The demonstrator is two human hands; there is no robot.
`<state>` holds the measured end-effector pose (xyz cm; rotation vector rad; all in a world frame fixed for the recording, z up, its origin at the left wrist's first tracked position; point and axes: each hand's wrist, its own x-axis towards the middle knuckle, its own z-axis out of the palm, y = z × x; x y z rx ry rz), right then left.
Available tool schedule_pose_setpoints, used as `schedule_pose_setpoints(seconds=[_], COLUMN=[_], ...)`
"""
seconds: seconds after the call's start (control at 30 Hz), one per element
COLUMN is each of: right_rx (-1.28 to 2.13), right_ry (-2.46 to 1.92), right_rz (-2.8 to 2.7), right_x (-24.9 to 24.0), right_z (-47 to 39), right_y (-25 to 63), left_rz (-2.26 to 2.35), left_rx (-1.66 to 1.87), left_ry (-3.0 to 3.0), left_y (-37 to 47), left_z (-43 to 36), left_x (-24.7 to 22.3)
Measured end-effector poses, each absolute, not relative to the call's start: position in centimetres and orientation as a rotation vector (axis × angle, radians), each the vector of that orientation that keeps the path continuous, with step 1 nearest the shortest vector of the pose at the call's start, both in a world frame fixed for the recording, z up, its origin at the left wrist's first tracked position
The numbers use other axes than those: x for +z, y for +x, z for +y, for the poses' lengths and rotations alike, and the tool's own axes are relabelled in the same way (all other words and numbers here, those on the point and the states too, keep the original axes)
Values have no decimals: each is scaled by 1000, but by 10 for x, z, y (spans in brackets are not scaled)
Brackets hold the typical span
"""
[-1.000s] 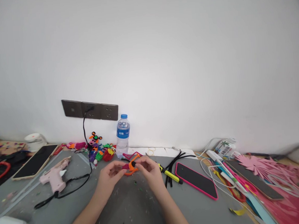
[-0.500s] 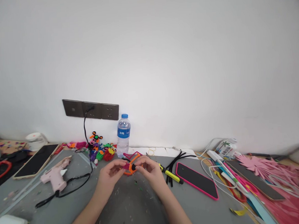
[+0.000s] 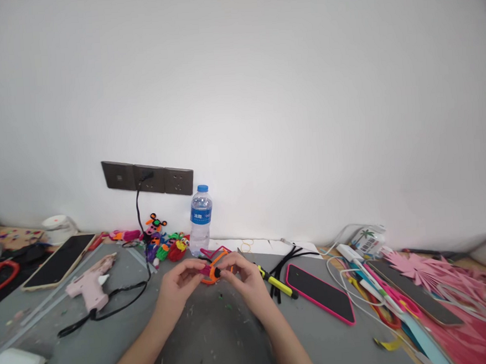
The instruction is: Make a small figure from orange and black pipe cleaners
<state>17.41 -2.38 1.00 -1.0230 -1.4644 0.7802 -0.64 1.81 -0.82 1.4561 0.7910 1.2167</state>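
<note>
Between my hands, above the grey mat (image 3: 204,345), is a small magenta, orange and black piece (image 3: 211,271). My left hand (image 3: 182,280) pinches its magenta end between thumb and fingertips. On the other side, the thumb and fingers of my right hand (image 3: 243,276) close on its black part. Orange fuzzy stems (image 3: 210,281) loop around and behind the piece; whether they are joined to it cannot be made out. A bent magenta stem (image 3: 218,250) shows just beyond the fingers, near the bottle (image 3: 201,221).
Left lie a pink glue gun (image 3: 90,287), a phone (image 3: 60,262), red-handled scissors (image 3: 2,273) and colourful fuzzy figures (image 3: 168,245). Right are a yellow cutter (image 3: 280,285), black stems (image 3: 288,262), a pink-cased phone (image 3: 319,293), cables and pink paper (image 3: 478,326).
</note>
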Motion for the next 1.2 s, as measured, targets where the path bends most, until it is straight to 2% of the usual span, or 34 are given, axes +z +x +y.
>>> schedule_pose_setpoints(seconds=[1.2], right_rx=[647], right_ry=[-1085], right_rz=[-1449], right_x=[10], right_z=[-22], right_y=[174], left_rz=[939], left_rx=[1141], left_ry=[1451], left_y=[-5], left_z=[12], left_x=[0])
